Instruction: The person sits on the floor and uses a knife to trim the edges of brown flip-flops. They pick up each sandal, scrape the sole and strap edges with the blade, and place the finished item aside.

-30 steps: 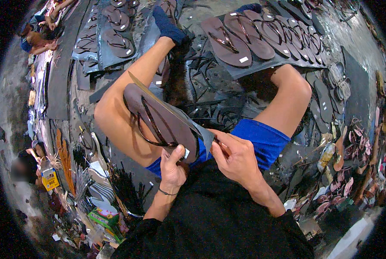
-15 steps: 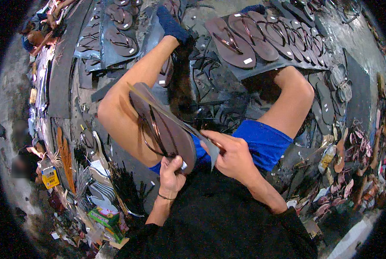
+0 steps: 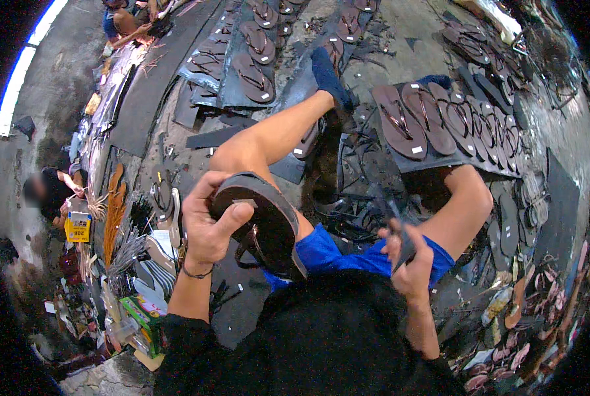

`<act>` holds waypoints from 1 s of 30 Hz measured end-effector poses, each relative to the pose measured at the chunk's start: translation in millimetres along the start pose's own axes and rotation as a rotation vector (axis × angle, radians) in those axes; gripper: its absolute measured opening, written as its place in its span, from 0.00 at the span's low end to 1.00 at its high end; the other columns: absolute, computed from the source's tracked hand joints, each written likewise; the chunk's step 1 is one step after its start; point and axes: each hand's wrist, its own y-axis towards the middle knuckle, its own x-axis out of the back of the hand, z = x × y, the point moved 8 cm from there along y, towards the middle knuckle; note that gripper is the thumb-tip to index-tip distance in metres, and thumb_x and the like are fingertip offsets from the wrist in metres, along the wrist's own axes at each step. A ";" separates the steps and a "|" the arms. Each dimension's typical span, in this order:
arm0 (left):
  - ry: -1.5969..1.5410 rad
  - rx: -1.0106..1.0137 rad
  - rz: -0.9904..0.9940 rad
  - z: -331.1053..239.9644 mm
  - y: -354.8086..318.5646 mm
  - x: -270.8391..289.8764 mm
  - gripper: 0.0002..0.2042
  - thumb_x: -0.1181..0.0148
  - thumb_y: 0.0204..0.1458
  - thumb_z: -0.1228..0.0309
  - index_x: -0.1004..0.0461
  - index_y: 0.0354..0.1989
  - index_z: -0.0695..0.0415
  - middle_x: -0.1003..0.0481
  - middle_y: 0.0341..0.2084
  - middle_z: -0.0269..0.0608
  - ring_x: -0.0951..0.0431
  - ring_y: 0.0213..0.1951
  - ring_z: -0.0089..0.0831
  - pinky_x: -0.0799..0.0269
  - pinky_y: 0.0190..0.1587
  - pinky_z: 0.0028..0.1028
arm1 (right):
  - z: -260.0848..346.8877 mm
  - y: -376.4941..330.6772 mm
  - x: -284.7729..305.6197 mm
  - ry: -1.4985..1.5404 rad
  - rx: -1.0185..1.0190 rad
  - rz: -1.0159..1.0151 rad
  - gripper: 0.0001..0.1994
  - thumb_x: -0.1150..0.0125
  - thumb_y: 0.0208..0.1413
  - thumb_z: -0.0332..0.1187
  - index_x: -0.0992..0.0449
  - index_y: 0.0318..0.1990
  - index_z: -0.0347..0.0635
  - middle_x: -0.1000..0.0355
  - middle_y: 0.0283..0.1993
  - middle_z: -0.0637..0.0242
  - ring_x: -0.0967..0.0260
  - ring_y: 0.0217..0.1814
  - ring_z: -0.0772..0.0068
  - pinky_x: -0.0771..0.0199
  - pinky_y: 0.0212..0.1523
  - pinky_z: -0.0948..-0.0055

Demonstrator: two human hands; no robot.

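Note:
My left hand (image 3: 206,221) grips a brown flip-flop (image 3: 268,214) by one end, thumb pressed on its face beside a small pale label. The sandal is tilted, and its shiny dark strap hangs toward my lap. To the right, above my blue shorts, my right hand (image 3: 410,261) is closed round a knife (image 3: 407,241). Motion blurs its dark blade, which points up and away, apart from the sandal.
Finished-looking flip-flops (image 3: 400,129) stand in a row on a dark sheet at the right; more flip-flops (image 3: 255,78) lie far left. Dark strap scraps (image 3: 364,175) litter the ground between my legs. At left are a yellow box (image 3: 77,226) and a green box (image 3: 143,323). Other people sit beyond.
The knife has come away from the sandal's edge and moved right. My left hand has shifted left and up, now holding the turned sandal by its other visible end. The view has swung.

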 end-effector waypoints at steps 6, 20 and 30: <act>-0.101 0.253 0.165 39.0 -7.7 -16.6 0.16 0.34 0.51 0.68 0.28 0.44 0.64 0.23 0.34 0.34 0.25 0.36 0.20 0.29 0.41 0.21 | 28.3 -19.6 -23.1 -0.216 0.258 0.224 0.14 0.34 0.49 0.33 0.21 0.44 0.40 0.23 0.35 0.57 0.23 0.34 0.60 0.25 0.38 0.68; -0.141 0.509 0.509 74.4 -13.7 -48.5 0.16 0.34 0.50 0.71 0.25 0.46 0.65 0.21 0.38 0.37 0.24 0.41 0.22 0.30 0.47 0.25 | 65.6 17.2 -6.5 -0.447 0.270 0.403 0.14 0.33 0.48 0.35 0.22 0.42 0.39 0.23 0.35 0.56 0.23 0.35 0.56 0.23 0.36 0.64; -0.151 0.492 0.109 68.4 36.4 -69.6 0.11 0.41 0.56 0.72 0.25 0.44 0.64 0.22 0.35 0.39 0.22 0.35 0.23 0.25 0.40 0.24 | 7.3 43.2 -39.8 0.204 -0.159 0.517 0.17 0.35 0.54 0.38 0.25 0.43 0.33 0.24 0.34 0.66 0.31 0.35 0.80 0.28 0.39 0.75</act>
